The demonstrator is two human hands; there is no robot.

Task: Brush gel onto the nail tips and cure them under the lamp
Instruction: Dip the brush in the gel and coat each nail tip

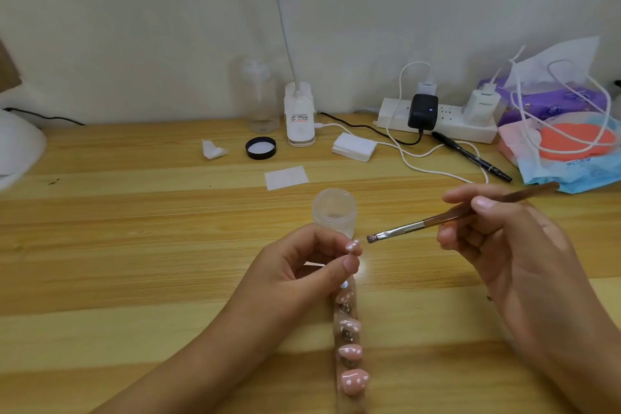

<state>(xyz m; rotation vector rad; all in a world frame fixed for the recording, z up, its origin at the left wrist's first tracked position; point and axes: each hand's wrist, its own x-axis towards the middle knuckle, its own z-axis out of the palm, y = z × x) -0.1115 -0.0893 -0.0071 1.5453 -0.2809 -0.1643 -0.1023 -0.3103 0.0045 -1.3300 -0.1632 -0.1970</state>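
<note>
Pink nail tip [352,246] half-hidden — left hand [302,265] pinches it; right hand [497,235] grips brush [437,220].

White charger [479,106] in the power strip [437,126]: faint grey brand lettering, illegible. Lamp base [300,118] label: unreadable.
</note>
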